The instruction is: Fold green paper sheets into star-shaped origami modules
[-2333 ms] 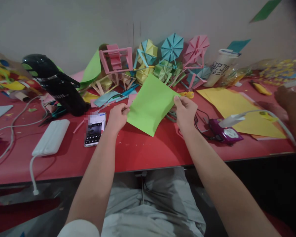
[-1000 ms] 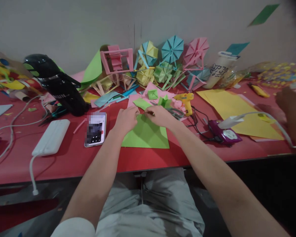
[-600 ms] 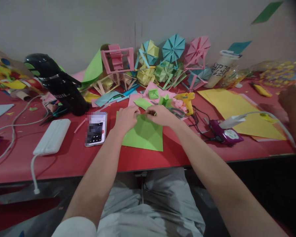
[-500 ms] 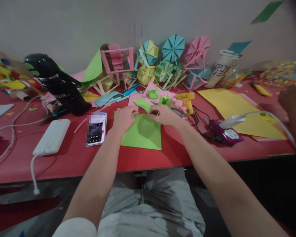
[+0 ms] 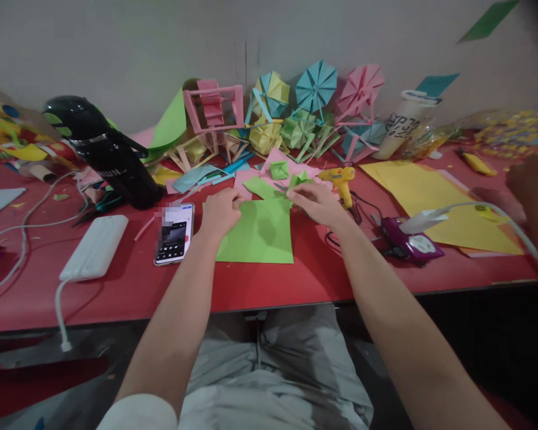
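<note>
Green paper point(image 5: 263, 234) lies with left hand point(image 5: 223, 211) curled and right hand point(image 5: 317, 204) bent at its far edge, wider apart than before, grips unclear.

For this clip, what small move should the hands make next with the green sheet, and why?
I'd probably have the right hand smooth the far edge of the green sheet while the left hand steadies it: both hands are near its far corners, and the sheet lies on the red table with most of its near edge uncovered.
</note>
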Available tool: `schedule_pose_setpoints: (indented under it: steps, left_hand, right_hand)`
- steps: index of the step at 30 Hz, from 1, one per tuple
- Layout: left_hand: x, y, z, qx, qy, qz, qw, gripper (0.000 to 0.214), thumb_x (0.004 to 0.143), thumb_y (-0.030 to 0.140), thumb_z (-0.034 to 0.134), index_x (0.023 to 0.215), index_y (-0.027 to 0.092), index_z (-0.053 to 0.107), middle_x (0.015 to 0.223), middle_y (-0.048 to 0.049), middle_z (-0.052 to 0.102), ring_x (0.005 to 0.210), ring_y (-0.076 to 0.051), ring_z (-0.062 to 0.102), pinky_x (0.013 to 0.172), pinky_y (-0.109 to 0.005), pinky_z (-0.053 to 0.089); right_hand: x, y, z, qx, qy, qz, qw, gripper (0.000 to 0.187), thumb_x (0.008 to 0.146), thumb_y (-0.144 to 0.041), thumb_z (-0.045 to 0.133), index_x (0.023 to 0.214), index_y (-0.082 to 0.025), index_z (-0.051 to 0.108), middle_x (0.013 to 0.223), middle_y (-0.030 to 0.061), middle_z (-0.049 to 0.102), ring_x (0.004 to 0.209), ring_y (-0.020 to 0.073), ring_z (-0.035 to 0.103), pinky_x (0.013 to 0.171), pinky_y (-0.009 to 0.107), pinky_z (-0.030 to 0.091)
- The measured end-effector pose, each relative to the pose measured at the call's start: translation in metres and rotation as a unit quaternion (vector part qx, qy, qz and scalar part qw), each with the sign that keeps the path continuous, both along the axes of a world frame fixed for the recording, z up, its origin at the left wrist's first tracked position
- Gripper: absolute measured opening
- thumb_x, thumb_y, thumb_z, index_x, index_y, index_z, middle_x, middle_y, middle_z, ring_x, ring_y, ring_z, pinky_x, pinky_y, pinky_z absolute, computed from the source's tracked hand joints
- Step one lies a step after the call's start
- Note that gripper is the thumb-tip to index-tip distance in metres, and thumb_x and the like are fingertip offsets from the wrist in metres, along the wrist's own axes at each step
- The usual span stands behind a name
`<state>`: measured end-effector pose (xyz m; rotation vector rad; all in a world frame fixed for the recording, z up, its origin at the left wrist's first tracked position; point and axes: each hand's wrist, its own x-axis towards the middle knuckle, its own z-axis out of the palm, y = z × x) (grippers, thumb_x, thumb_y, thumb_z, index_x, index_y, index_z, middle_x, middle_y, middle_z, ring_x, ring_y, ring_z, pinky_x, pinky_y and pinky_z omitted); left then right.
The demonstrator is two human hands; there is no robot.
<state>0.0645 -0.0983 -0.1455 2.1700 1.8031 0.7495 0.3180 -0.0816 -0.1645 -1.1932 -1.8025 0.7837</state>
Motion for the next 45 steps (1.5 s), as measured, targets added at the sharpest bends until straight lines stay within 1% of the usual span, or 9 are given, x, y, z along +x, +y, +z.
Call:
schedule_pose_setpoints:
  steps: [2,5,7,11,16,24,30,36,45]
  left_hand:
    - [0.001,0.000,-0.003,0.008,-0.018,-0.007,1.000,0.013,0.087,0.018,0.051,0.076,0.022,0.056,0.085,-0.0067,0.069,0.084,-0.024,0.061,0.072,-0.035,0.039]
    - [0.002,0.001,-0.008,0.027,-0.043,-0.028,0.998,0.012,0.087,0.020,0.051,0.078,0.022,0.058,0.086,-0.0059,0.069,0.083,-0.022,0.061,0.073,-0.034,0.041]
    - [0.004,0.002,-0.010,0.042,-0.069,-0.063,0.995,0.011,0.086,0.021,0.052,0.080,0.022,0.061,0.088,-0.0057,0.071,0.084,-0.022,0.062,0.077,-0.035,0.044]
    - [0.015,0.004,-0.012,0.050,-0.132,-0.134,0.981,0.011,0.082,0.021,0.056,0.082,0.020,0.066,0.090,-0.0062,0.073,0.085,-0.020,0.065,0.082,-0.034,0.050]
    - [0.025,0.002,-0.007,0.046,-0.173,-0.151,0.972,0.011,0.079,0.021,0.057,0.078,0.019,0.068,0.083,-0.0049,0.072,0.080,-0.018,0.064,0.078,-0.031,0.050]
    - [0.013,0.002,-0.008,0.028,-0.212,-0.103,0.972,0.009,0.072,0.022,0.059,0.070,0.018,0.068,0.076,-0.0032,0.073,0.074,-0.017,0.063,0.074,-0.029,0.048]
    - [-0.001,0.003,-0.009,0.023,-0.177,-0.036,0.983,0.008,0.071,0.023,0.062,0.066,0.019,0.065,0.069,-0.0024,0.070,0.071,-0.018,0.063,0.069,-0.030,0.045]
    - [-0.004,0.000,-0.003,-0.002,-0.129,0.022,0.991,0.004,0.072,0.021,0.064,0.069,0.020,0.068,0.074,-0.0043,0.072,0.075,-0.020,0.066,0.075,-0.032,0.048]
    - [-0.011,0.002,-0.004,0.008,-0.110,0.090,0.990,0.007,0.073,0.021,0.063,0.067,0.021,0.065,0.078,-0.0065,0.074,0.079,-0.023,0.068,0.082,-0.036,0.052]
  right_hand:
    - [-0.008,-0.001,-0.001,-0.011,0.010,0.023,1.000,0.035,0.082,-0.054,0.067,0.090,-0.021,0.074,0.089,0.0065,0.074,0.078,0.0199,0.066,0.069,0.033,0.052]
    - [-0.019,-0.002,-0.004,0.010,-0.001,0.024,1.000,0.030,0.083,-0.047,0.067,0.086,-0.018,0.074,0.078,0.0053,0.071,0.067,0.0168,0.059,0.062,0.031,0.046]
    - [-0.023,-0.002,-0.005,0.036,-0.012,0.021,0.999,0.025,0.085,-0.040,0.064,0.083,-0.017,0.074,0.074,0.0047,0.070,0.063,0.0153,0.055,0.060,0.031,0.043]
    - [-0.027,-0.006,-0.005,0.080,-0.016,0.032,0.996,0.021,0.087,-0.034,0.061,0.084,-0.019,0.075,0.083,0.0049,0.075,0.071,0.0177,0.062,0.068,0.032,0.048]
    - [-0.032,-0.012,-0.002,0.107,-0.025,0.031,0.993,0.021,0.088,-0.033,0.061,0.088,-0.021,0.078,0.089,0.0046,0.078,0.076,0.0198,0.067,0.074,0.035,0.053]
    - [-0.023,-0.012,0.000,0.149,-0.023,-0.019,0.988,0.022,0.087,-0.034,0.063,0.087,-0.021,0.081,0.088,0.0048,0.080,0.075,0.0202,0.071,0.069,0.033,0.054]
    - [-0.004,-0.010,0.006,0.173,-0.027,-0.065,0.982,0.019,0.086,-0.034,0.066,0.086,-0.022,0.082,0.080,0.0036,0.079,0.066,0.0181,0.066,0.064,0.032,0.050]
    - [0.006,-0.010,0.008,0.183,-0.023,-0.092,0.979,0.018,0.085,-0.034,0.067,0.082,-0.023,0.081,0.079,0.0039,0.077,0.071,0.0203,0.070,0.066,0.033,0.053]
    - [0.018,-0.007,0.005,0.204,-0.006,-0.158,0.966,0.018,0.085,-0.040,0.068,0.083,-0.025,0.077,0.082,0.0027,0.077,0.074,0.0205,0.071,0.069,0.034,0.056]
